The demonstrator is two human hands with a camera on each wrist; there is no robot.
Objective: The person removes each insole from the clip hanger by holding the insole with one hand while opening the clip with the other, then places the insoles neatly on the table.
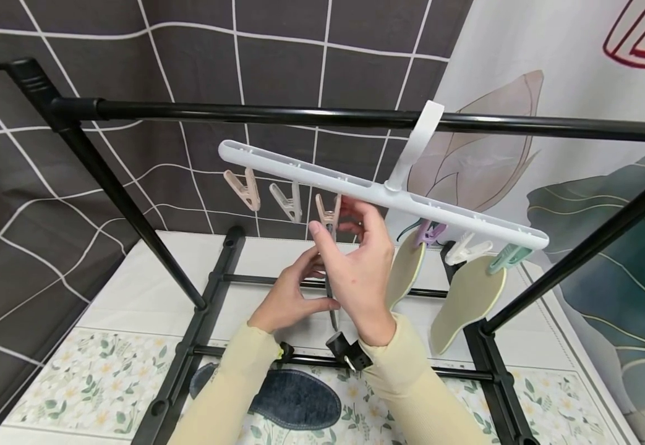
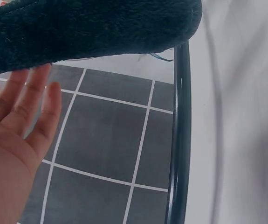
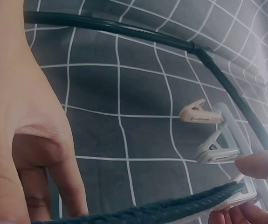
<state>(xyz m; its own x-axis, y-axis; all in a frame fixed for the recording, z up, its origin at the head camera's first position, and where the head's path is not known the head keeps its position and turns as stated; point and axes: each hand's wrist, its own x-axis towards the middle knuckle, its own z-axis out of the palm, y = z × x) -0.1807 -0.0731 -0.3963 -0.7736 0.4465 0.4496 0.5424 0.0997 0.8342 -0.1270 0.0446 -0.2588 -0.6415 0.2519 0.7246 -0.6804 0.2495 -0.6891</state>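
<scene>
A dark blue fuzzy insole [image 2: 101, 28] stands edge-on below the middle of a white clip hanger [image 1: 311, 176]; its slim edge shows in the head view. My right hand [image 1: 363, 259] pinches a beige clip [image 1: 328, 213] at the insole's upper end, thumb on the near side. Lower down, my left hand [image 1: 294, 296] touches the insole with loosely extended fingers [image 2: 40, 88], the tips at its edge in the left wrist view. Beside that clip hang a pink clip [image 1: 244, 188] and a grey clip [image 1: 287, 201], both holding nothing.
The hanger hooks over a black rack bar [image 1: 272, 115]. Two pale insoles hang at right, one [image 1: 464, 303] from a green clip [image 1: 508, 256], the other [image 1: 405, 266] near a purple clip [image 1: 429, 233]. Another dark blue insole [image 1: 297, 398] lies on the floral surface below.
</scene>
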